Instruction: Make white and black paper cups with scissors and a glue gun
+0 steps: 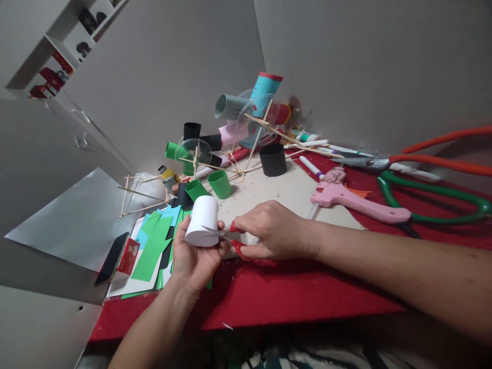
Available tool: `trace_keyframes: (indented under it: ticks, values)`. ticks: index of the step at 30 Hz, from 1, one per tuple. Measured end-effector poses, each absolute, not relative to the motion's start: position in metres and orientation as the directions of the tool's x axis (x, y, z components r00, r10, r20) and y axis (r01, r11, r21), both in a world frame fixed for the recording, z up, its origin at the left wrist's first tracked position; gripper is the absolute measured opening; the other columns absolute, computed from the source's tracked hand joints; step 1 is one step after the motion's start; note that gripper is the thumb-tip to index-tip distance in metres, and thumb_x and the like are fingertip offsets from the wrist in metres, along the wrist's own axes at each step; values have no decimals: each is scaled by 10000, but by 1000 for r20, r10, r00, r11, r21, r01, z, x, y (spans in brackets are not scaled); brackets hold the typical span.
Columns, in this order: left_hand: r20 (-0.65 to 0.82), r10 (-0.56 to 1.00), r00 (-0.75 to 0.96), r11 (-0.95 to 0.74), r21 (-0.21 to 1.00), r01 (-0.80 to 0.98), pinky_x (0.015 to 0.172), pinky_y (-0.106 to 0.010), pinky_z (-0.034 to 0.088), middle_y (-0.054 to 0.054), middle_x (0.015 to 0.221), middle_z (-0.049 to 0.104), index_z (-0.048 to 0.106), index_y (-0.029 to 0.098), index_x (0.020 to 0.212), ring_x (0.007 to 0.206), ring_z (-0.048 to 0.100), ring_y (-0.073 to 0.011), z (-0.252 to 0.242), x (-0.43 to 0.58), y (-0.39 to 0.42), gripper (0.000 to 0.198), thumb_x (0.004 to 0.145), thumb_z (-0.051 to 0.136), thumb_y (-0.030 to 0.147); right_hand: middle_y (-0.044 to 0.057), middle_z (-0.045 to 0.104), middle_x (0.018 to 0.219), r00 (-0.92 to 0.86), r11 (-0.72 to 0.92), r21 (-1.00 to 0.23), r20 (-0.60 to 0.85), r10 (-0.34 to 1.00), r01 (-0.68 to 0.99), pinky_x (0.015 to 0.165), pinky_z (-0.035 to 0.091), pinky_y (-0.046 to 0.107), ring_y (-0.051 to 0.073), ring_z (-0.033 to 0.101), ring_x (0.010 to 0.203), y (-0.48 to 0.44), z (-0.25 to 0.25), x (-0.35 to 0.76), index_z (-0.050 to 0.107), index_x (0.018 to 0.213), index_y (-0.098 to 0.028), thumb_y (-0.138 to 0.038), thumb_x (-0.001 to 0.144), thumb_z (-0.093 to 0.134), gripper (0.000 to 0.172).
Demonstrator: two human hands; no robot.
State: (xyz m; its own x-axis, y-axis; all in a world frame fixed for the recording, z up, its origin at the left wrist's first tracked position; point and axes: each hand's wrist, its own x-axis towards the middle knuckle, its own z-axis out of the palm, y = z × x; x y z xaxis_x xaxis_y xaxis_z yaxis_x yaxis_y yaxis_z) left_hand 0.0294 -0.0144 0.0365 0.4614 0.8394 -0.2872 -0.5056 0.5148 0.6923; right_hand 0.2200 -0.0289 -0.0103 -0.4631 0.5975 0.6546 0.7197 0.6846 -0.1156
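My left hand [198, 261] is closed round a white paper cup-shaped piece [203, 215], fingers and thumb at its sides. In my right hand [267, 230] is a small pair of scissors [235, 241] with red handles, my fingers in the loops. Its blades are parted and lie at the lower edge of the white piece; whether they are cutting into it I cannot tell. Just behind the white piece stand two green paper tubes, one upright [220, 184] and one tilted [196, 190].
Behind are two wheel models with paper tubes round plastic discs [194, 154] and wooden stick frames [265, 123]. Green, blue and white paper sheets [154, 246] lie at left beside a phone [111, 259]. At right are a pink glue gun [357, 202] and large orange-handled scissors [384, 163].
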Motion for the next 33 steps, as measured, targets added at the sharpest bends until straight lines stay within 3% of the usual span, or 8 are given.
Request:
trace_keyframes:
  ticks: [27, 33]
  values:
    - [-257, 845, 469, 501, 689, -524, 605, -273, 550, -139, 815, 652, 580, 62, 1191, 709, 638, -188, 33, 28, -12, 459, 933, 401, 397, 17, 635, 581, -552, 712, 3, 634, 542, 703, 516, 205, 280, 152, 526, 494, -28, -9, 226, 615, 776, -173, -379, 928, 489, 285]
    - [-275, 837, 473, 511, 699, -499, 573, -264, 537, -142, 801, 654, 577, 64, 1156, 659, 632, -182, 34, 28, -13, 451, 940, 387, 411, 25, 648, 594, -561, 698, 25, 616, 553, 716, 517, 226, 281, 165, 551, 510, -28, -8, 226, 629, 784, -170, -361, 894, 537, 238]
